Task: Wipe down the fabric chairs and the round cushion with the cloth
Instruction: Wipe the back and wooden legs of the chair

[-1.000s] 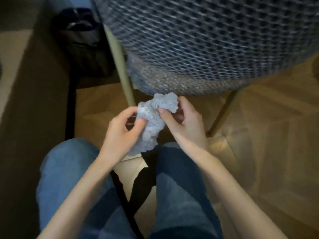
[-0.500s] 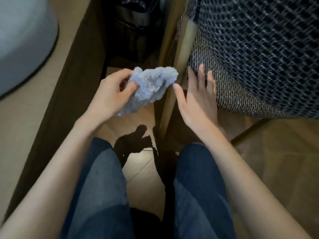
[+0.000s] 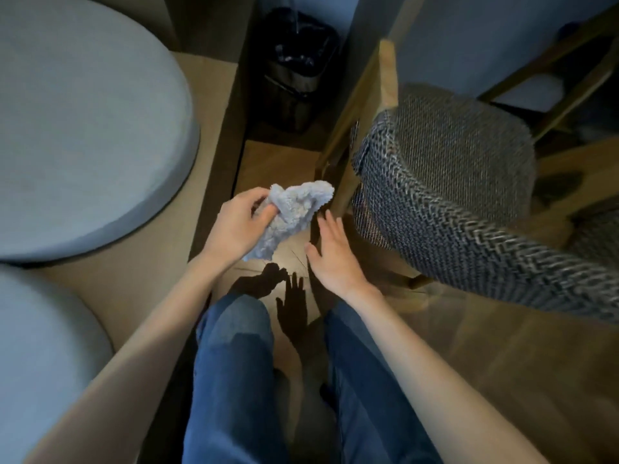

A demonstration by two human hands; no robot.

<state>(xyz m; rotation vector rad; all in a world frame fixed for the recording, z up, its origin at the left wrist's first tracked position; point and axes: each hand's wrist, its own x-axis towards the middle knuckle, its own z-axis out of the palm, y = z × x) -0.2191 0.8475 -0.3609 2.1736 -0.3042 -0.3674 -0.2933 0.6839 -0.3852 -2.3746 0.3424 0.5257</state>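
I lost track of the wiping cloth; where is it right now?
In the head view, near centre frame, the cloth is pinched in the left hand, held above the floor between the round cushion and the fabric chair.

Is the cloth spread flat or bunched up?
Bunched up: the cloth hangs in a crumpled wad from the left hand, which pinches its upper end; the right hand is open beside it.

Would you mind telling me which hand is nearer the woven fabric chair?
Right. The right hand hovers open just beside the chair; the left hand, gripping the cloth, is farther over.
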